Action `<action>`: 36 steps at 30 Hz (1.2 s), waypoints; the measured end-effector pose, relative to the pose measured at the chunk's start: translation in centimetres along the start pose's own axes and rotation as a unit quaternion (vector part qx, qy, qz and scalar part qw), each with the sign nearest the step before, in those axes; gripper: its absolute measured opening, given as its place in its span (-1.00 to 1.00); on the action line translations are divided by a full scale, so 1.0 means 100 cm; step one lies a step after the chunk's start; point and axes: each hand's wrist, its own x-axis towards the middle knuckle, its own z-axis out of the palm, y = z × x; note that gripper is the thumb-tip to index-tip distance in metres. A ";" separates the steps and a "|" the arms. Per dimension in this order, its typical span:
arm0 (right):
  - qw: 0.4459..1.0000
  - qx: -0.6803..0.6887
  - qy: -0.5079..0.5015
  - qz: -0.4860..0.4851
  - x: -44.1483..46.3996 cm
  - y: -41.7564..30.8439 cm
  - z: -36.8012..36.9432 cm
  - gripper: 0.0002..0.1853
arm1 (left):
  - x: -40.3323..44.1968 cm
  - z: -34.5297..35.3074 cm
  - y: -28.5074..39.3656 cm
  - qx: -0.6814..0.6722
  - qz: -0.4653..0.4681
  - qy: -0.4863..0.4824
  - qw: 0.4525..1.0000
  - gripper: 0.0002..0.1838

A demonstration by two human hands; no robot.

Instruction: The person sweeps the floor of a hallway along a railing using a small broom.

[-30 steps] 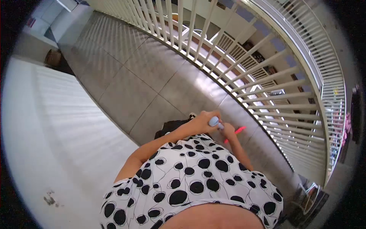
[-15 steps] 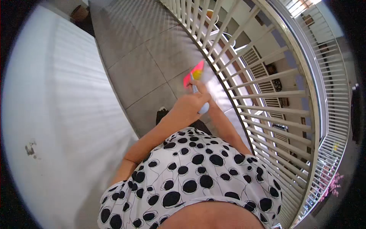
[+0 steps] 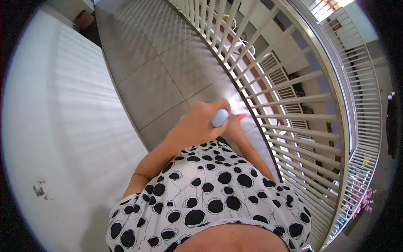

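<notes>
My left hand (image 3: 199, 122) is closed round the handle (image 3: 219, 118) of what looks like a broom, its rounded light-blue end pointing up at me. A small piece of the pink head (image 3: 241, 116) shows beyond my hands, low by the railing side. Just behind and to the right of my left hand is my right hand (image 3: 232, 129); its fingers are mostly hidden, but it appears to grip the same handle lower down. The middle of the handle is covered by my hands.
A white railing (image 3: 252, 103) curves along the right side of the tiled floor (image 3: 168, 71). On the left runs a white wall (image 3: 79, 109) with a dark scuff. A brown basket-like pot (image 3: 85, 19) stands at the far left. Furniture shows below, beyond the railing.
The pink head has swung from ahead of my hands back to the right, and mostly out of sight. The handle's light-blue end has tilted up towards me; both hands have shifted slightly.
</notes>
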 end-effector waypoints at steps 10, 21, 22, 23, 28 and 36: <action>0.897 0.400 0.184 -0.030 0.055 0.034 0.051 -0.82 | 0.026 0.058 -0.026 0.173 0.098 -0.092 0.976 -0.74; 0.984 0.077 0.111 -0.116 0.034 -0.019 -0.058 -0.78 | 0.015 0.016 0.030 0.000 0.160 -0.061 0.985 -0.74; 0.980 0.041 0.128 -0.145 0.025 -0.023 -0.065 -0.77 | 0.016 0.013 0.031 0.004 0.161 -0.059 0.985 -0.74; 0.988 0.062 0.073 -0.119 0.020 -0.009 -0.066 -0.74 | 0.018 0.011 0.032 -0.018 0.129 -0.046 0.990 -0.77; 0.990 -0.061 -0.089 -0.087 -0.009 0.102 -0.013 -0.55 | 0.022 0.028 -0.006 -0.073 0.057 -0.026 0.995 -0.81; 0.947 0.293 0.060 -0.117 -0.011 0.120 0.034 -0.57 | 0.023 0.061 -0.020 0.014 0.101 -0.080 0.992 -0.76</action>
